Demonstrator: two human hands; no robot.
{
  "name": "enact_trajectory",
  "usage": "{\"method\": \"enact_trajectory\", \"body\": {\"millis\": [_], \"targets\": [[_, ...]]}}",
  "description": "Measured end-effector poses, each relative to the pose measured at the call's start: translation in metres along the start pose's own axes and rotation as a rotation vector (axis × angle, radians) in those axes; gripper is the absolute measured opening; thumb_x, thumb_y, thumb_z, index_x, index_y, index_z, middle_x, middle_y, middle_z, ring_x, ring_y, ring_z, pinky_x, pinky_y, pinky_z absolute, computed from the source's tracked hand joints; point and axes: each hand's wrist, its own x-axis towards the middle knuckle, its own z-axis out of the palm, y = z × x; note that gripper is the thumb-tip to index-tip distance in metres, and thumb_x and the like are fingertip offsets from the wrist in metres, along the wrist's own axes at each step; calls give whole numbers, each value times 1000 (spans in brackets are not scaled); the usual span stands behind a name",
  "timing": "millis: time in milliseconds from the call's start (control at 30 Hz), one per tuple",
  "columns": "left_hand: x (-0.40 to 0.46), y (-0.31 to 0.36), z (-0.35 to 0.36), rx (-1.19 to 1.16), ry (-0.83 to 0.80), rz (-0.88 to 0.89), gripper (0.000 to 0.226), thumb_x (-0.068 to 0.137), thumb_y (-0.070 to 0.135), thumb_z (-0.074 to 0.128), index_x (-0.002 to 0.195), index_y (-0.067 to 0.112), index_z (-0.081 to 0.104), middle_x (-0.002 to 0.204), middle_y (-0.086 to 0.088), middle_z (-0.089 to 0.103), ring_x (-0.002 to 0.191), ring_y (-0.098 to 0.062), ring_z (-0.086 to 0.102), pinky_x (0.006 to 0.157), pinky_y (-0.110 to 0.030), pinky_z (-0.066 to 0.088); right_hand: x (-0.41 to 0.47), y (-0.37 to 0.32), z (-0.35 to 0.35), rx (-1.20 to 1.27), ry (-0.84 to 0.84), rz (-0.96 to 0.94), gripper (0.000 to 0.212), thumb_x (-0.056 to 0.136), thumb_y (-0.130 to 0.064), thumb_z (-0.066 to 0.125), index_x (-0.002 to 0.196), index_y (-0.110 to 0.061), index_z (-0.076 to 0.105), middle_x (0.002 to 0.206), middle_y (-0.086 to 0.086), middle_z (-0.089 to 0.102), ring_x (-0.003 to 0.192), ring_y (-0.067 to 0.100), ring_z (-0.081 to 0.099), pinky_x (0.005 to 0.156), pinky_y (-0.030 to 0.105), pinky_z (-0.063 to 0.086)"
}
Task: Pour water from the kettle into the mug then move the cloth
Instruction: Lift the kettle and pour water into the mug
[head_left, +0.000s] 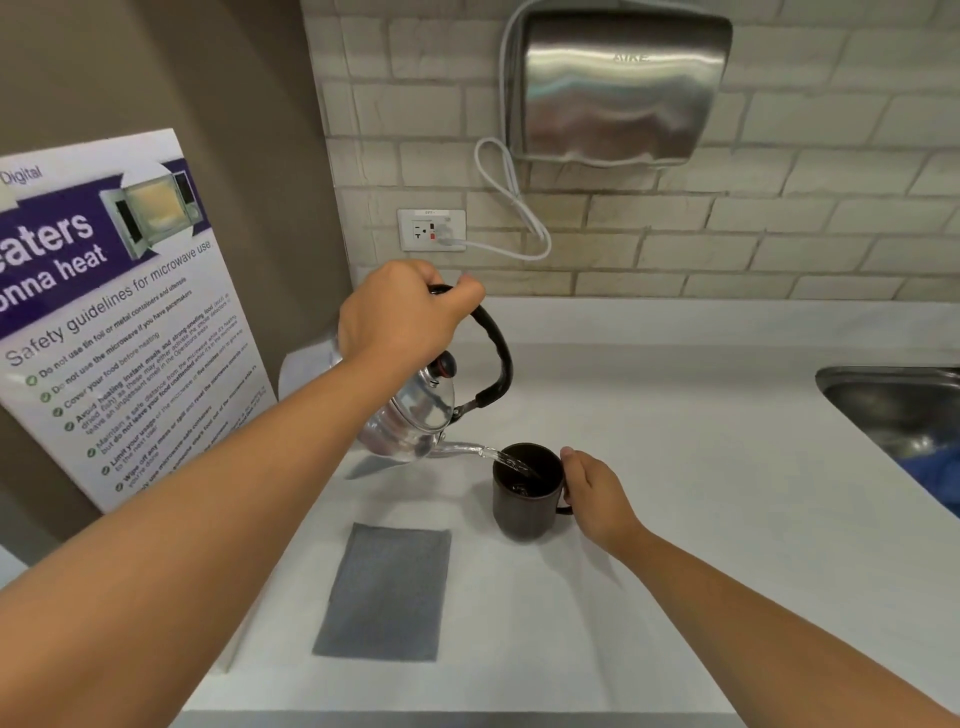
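My left hand (402, 314) grips the black handle of a shiny steel kettle (415, 415), which is lifted and tilted to the right. A thin stream of water runs from its spout into a dark brown mug (524, 506) standing on the white counter (675, 467). My right hand (595, 491) holds the mug by its handle on the right side. A grey rectangular cloth (387, 592) lies flat on the counter, in front of the kettle and to the left of the mug.
A steel sink (898, 405) with something blue in it is at the right edge. A microwave safety poster (119, 322) leans against the left wall. On the brick wall hang a metal hand dryer (618, 88) and a socket (431, 229) with its cord.
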Motion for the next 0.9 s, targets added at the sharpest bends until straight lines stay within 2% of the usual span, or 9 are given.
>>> {"method": "enact_trajectory", "body": {"millis": [67,200,333,500,667,900], "targets": [[1,1,-1,17,1,12,44,71,51,53,53,11,51,42,6,40,40,-15,37,45,-25,34,0,0,0,11,2,-2,43,101,-34,30,65,-11,38,63,6,42,61,17,40,61,31,35],[3,2,-2,22,6,34,42,71,50,54,48,17,41,39,7,37,38,-12,36,44,-24,30,0,1,1,8,6,-7,43,101,-33,30,65,-11,38,63,6,42,61,17,40,61,32,35],[4,4,-3,36,-3,36,40,71,50,55,52,16,49,41,6,41,40,-13,40,45,-24,31,1,1,0,4,7,-7,43,101,-33,30,65,-11,38,63,6,42,61,17,40,60,31,35],[5,6,-4,40,6,52,40,70,49,55,49,17,44,40,6,40,40,-13,39,45,-24,29,1,2,1,3,5,-9,43,101,-32,30,64,-10,38,62,6,42,60,17,40,61,32,36],[4,5,-2,32,-2,55,40,71,50,53,52,16,48,41,6,41,40,-13,40,45,-24,30,1,1,1,12,8,-4,43,101,-32,30,65,-10,39,63,7,43,61,18,41,61,33,36],[-2,-15,1,-119,3,-31,42,70,51,54,49,16,45,39,7,37,38,-10,34,46,-25,32,1,-1,0,25,-2,11,42,101,-32,31,66,-9,41,65,9,46,62,19,43,63,33,37]]}}
